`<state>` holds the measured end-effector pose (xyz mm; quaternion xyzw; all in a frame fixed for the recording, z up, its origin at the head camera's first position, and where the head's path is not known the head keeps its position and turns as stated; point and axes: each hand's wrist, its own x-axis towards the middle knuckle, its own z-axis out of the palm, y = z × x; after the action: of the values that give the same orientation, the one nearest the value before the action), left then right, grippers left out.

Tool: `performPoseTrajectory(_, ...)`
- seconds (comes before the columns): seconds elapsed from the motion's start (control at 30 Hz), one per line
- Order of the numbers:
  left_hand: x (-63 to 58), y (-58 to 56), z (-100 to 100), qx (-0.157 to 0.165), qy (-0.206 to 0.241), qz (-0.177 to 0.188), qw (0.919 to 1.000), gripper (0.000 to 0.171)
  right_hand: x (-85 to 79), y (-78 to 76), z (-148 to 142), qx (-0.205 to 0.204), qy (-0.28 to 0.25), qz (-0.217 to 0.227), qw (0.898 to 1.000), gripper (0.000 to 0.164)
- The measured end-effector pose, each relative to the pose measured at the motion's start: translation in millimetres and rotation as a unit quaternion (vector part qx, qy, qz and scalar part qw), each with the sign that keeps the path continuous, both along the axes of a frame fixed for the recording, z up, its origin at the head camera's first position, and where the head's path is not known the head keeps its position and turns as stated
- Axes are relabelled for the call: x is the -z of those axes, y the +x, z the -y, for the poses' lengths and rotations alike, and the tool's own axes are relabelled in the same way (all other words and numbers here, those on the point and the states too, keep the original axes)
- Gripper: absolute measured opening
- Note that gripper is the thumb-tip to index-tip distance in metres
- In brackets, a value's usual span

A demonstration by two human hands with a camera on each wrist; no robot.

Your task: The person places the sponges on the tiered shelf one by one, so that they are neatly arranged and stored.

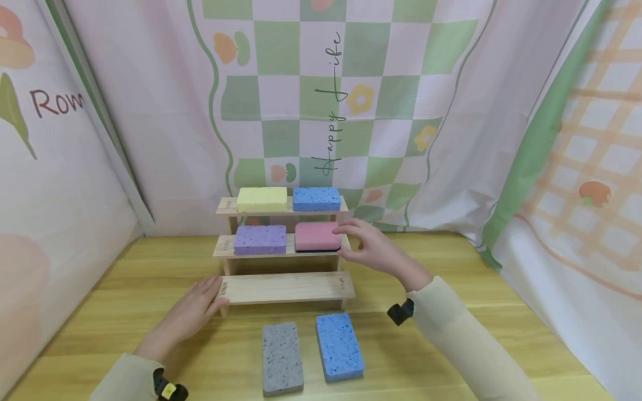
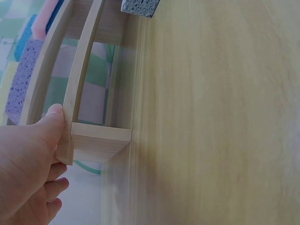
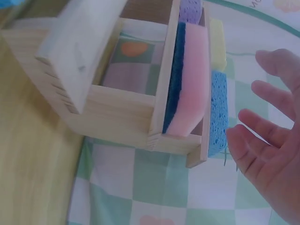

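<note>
A three-tier wooden rack (image 1: 288, 288) stands on the table, and my left hand (image 1: 194, 306) grips the left end of its lowest step. In the left wrist view the thumb (image 2: 52, 123) lies against the board's edge, with the fingers curled on the other side. A pink sponge (image 1: 317, 236) with a dark scouring layer sits on the middle step at the right. My right hand (image 1: 376, 248) is beside it, fingers spread; the right wrist view shows a gap between that hand (image 3: 272, 136) and the sponge (image 3: 193, 79).
Left of the pink sponge is a purple sponge (image 1: 259, 239). The top step carries a yellow sponge (image 1: 262, 199) and a blue sponge (image 1: 316, 199). In front of the rack, a grey sponge (image 1: 282, 358) and another blue sponge (image 1: 339, 346) lie on the wooden table (image 1: 431, 356). Printed curtains (image 1: 281, 94) hang behind.
</note>
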<state>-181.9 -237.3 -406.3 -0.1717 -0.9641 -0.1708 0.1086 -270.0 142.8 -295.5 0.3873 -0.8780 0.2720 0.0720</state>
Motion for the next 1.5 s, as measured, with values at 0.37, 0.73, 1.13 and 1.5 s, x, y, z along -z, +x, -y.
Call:
performPoseTrajectory(0.37, 1.1, -1.3, 0, 0.0, 0.001, 0.002, 1.0, 0.057, 16.1, 24.7, -9, -0.06, 0.0, 0.035, 0.998, 0.043)
performPoseTrajectory(0.73, 1.5, -1.2, -1, -0.002, 0.001, 0.005, 1.0, 0.057, 43.6, 44.6, -12, -0.14, 0.01, 0.084, 0.987, 0.044)
performPoseTrajectory(1.13, -0.7, 0.2, -1, 0.001, 0.003, 0.003, 1.0, 0.057, 68.1, 56.2, -16, -0.182, 0.069, 0.12, 0.973, 0.043)
performPoseTrajectory(1.5, 0.3, -0.3, -1, 0.0, 0.002, 0.006, 1.0, 0.056, 82.0, 58.8, -19, -0.224, 0.127, 0.127, 0.958, 0.043)
